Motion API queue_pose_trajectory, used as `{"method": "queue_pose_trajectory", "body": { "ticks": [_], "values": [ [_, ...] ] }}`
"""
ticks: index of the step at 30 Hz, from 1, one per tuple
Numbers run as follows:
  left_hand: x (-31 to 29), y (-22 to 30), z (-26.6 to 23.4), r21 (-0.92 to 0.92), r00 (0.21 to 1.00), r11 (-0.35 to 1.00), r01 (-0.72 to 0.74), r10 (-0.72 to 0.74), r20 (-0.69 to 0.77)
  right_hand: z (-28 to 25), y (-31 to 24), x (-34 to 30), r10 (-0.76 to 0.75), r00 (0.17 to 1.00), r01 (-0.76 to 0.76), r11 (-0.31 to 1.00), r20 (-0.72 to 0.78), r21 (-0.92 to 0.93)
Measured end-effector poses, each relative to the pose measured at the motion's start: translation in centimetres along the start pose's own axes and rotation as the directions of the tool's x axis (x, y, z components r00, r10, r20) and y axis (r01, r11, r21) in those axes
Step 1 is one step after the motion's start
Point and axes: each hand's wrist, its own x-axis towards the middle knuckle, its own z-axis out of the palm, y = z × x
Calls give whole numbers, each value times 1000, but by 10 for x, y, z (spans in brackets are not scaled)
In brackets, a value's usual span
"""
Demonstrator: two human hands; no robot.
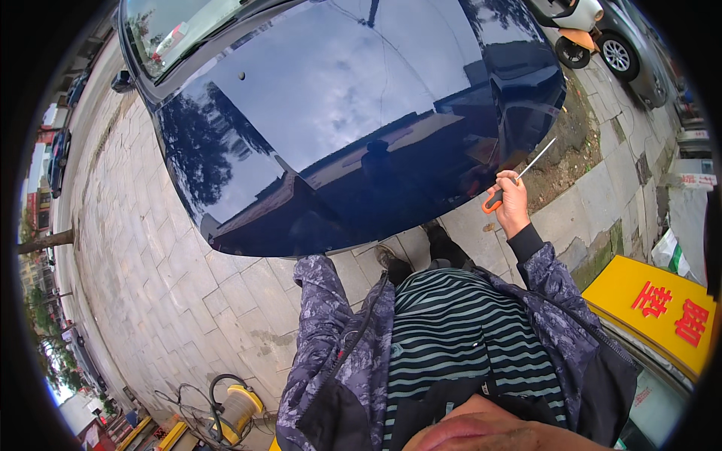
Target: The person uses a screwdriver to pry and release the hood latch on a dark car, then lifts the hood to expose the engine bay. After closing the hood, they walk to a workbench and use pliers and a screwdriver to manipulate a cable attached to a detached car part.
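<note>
Beside the blue hood (pixel 338 120), the right grip (pixel 511 197) is wrapped snugly around an orange-handled screwdriver (pixel 535 159). The left grip, hidden near the hood's front edge, cannot be judged. No finished work shows; what remains is unclear.

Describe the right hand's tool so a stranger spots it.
Find the glossy dark blue car hood. By its front edge, picture right, is the bare right hand. It grips an orange and black handled tool, distinguished by its slender silvery shaft.
</note>
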Motion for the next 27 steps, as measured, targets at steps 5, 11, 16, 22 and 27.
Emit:
{"method": "queue_pose_trajectory", "body": {
  "ticks": [5, 11, 16, 22, 27],
  "values": [
    [-5, 10, -17, 20, 1000, 1000, 4, -5, 22, 0, 12, 8, 6, 999, -6, 1000, -33, -7],
    [-32, 31, -46, 25, 995, 999, 26, -28, 92, 2, 27, 23, 18, 999, -19, 999, -46, -32],
    [-53, 43, -58, -98, 996, 994, 48, -40, 81, 0, 44, 32, 32, 998, -33, 999, -55, -17],
    [-66, 43, -38, -124, 987, 992, -5, -15, -159, -2, 49, 35, -6, 997, 2, 999, -82, -47],
    [-85, 39, -6, -93, 981, 995, -18, -1, -196, -8, 41, 31, -28, 998, 23, 996, -53, -86]
  ]
}}
